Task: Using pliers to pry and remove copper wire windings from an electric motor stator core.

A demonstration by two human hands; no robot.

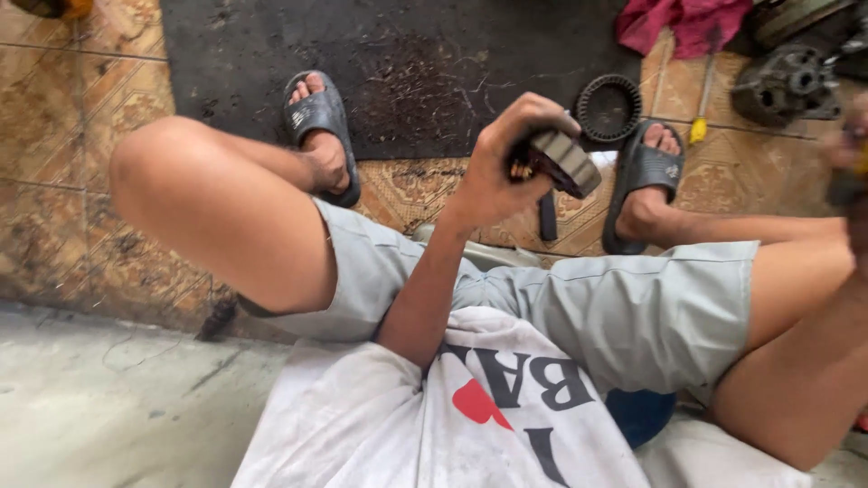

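My left hand (508,163) is raised between my knees and grips a dark cylindrical motor part (559,163) with pale laminated segments and some copper showing. My right hand (848,154) sits at the right edge of the view, blurred, and seems to hold a small dark and yellow thing; what it is cannot be made out. I sit low, legs apart, in grey shorts and a white shirt, with black sandals on both feet.
A black rubber mat (398,63) lies on the patterned tile floor ahead. Beside my right foot are a black toothed ring (608,108), a yellow-handled screwdriver (702,108), a red cloth (687,23) and a grey metal housing (785,86). A blue seat (640,414) shows under me.
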